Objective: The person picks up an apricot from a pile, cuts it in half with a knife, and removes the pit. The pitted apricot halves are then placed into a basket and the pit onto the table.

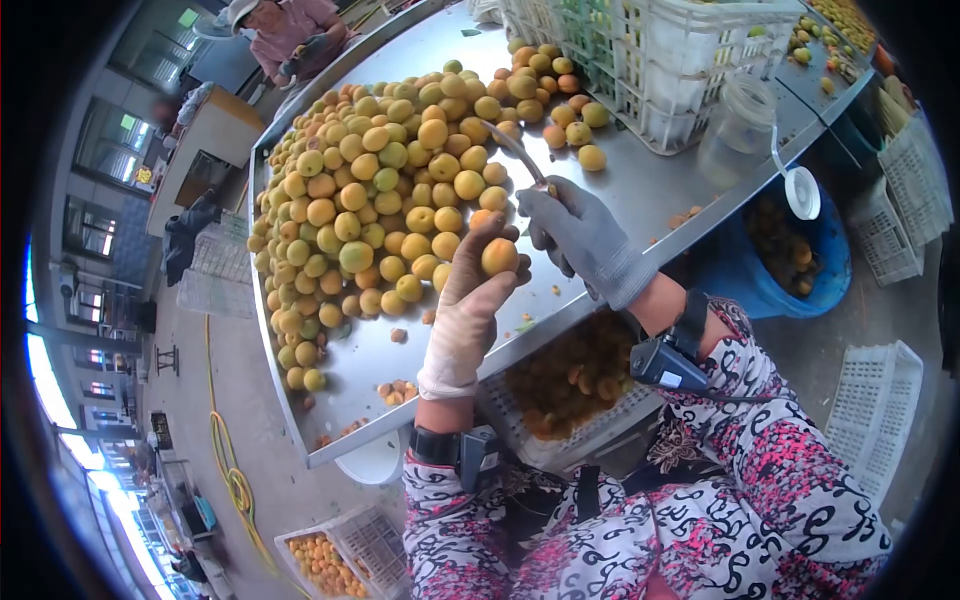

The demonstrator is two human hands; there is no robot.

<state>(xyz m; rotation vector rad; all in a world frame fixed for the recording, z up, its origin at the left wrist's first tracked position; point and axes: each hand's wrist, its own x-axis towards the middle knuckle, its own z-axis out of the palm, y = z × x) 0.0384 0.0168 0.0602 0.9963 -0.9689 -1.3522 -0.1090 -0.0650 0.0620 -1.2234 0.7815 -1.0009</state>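
Observation:
My left hand, in a whitish glove with dirty fingertips, holds an orange-yellow apricot over the metal table. Just right of it, my right hand, in a grey glove, is closed round the handle of a curved knife. The blade points up and left, over the table and clear of the held fruit. A big pile of apricots lies on the table, left of and beyond my hands.
White crates and a clear plastic jar stand at the back right. A blue bin is right of the table. Below the front edge sits a crate of fruit pieces. Another person works at the far left.

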